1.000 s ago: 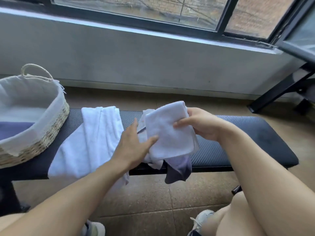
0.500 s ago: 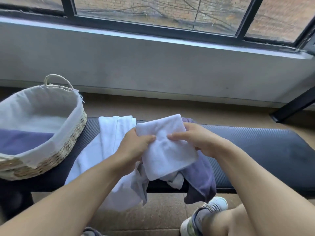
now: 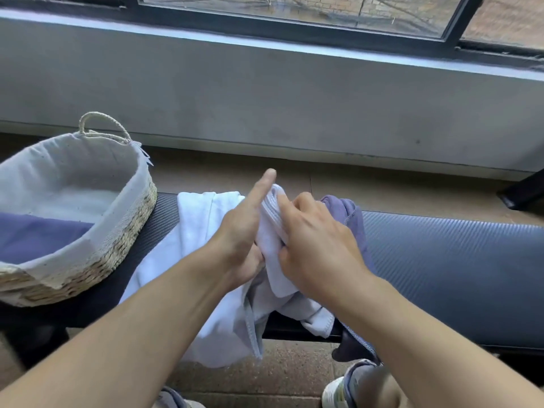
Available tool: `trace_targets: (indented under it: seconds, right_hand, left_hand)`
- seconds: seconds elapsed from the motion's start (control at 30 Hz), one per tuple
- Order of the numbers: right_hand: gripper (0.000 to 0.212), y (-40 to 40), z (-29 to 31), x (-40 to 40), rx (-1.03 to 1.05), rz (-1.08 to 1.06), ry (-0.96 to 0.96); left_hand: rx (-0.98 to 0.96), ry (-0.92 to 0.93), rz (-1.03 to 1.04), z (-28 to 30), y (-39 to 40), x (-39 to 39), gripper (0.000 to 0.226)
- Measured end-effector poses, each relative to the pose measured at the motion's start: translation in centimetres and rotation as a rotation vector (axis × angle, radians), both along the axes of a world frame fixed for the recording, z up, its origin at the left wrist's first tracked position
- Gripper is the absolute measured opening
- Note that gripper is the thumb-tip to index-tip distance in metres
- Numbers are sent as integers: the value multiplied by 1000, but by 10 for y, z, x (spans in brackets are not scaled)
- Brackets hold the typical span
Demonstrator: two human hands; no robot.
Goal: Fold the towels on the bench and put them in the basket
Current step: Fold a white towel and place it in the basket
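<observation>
Towel pressed between two hands above the bench

Palms and inner fingers of both hands are hidden, and the folded white towel (image 3: 269, 231) shows only as a narrow strip between them, its stitched edges stacked at the top. The left hand (image 3: 244, 231) lies flat against the towel's left face with fingers straight, index tip reaching past the top edge; its thumb cannot be seen. The right hand (image 3: 318, 245) curls round the right face, gripping the cloth. The towel's long axis runs from near the person away toward the window wall, and it stands on edge above the bench (image 3: 441, 260), over a heap of loose towels: a white one (image 3: 206, 231) draped over the front edge, a purple one (image 3: 344, 207) behind the right hand. The basket (image 3: 123, 231) sits at the bench's left end, cut off by the frame, with a purple cloth (image 3: 38, 237) inside. Half a second earlier the towel lay face-up and broad between the hands; it is now folded narrower and turned upright.
</observation>
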State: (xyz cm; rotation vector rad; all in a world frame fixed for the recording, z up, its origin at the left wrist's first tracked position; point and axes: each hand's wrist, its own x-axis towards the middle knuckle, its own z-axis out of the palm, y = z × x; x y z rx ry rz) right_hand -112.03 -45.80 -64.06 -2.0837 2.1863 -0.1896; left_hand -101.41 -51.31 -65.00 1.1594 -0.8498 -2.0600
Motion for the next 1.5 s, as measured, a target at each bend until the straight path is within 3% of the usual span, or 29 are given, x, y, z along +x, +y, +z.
trace_targets:
  seconds: [0.13,0.2,0.27,0.33,0.43,0.53,0.63,0.7,0.8,0.97,1.07,1.13,1.2,1.3,1.4,1.5]
  right_hand:
    - [44,10,3,2,-50,121,-145]
    - [44,14,1,1,-114,150,-353]
    - [50,17,-3,-1,-165,149,-430]
    - [58,19,-8,-4,-186,107,-458]
    - [44,14,-7,-11,-215,-29,-690]
    - [37,2,-7,-30,-219,-122,-893]
    - [71,-1,-4,-48,-222,15,-835]
    - [81,0,0,-55,-260,172,-760]
    - [61,3,-3,-56,-301,311,-706]
    - [28,-1,-9,-57,-259,261,-644]
    - [28,-2,-7,-63,-263,135,-640]
    - [30,1,-4,-62,-270,61,-684]
    - [29,1,-3,-62,-259,71,-775]
    - [37,1,-1,-61,-183,95,-998]
    - [34,0,4,-59,-134,50,-1156]
    - [44,-2,4,-67,-9,46,-1316]
  left_hand:
    - [2,-13,133,-10,0,4,57]
    - [22,-14,232,-12,-2,8,44]
    - [43,9,271,-11,-4,12,42]
    - [50,36,283,-11,-4,14,44]
    - [4,44,267,-9,-3,14,41]
    - [-201,-47,179,-9,-2,14,29]
    - [-502,-124,40,-10,-4,21,40]
    - [-623,-144,-88,-10,-5,28,45]
    - [-658,-119,-278,-12,-5,35,50]
    - [-586,-272,-330,-24,-9,34,116]
    - [-646,-379,-331,-23,-6,32,129]
    - [-736,-443,-384,-18,0,32,111]
    - [-892,-501,-419,-14,3,34,71]
    - [-1003,-558,-280,-12,0,40,40]
    - [-868,-443,-176,-8,-7,48,30]
    - [-617,-246,-261,-5,-10,55,34]
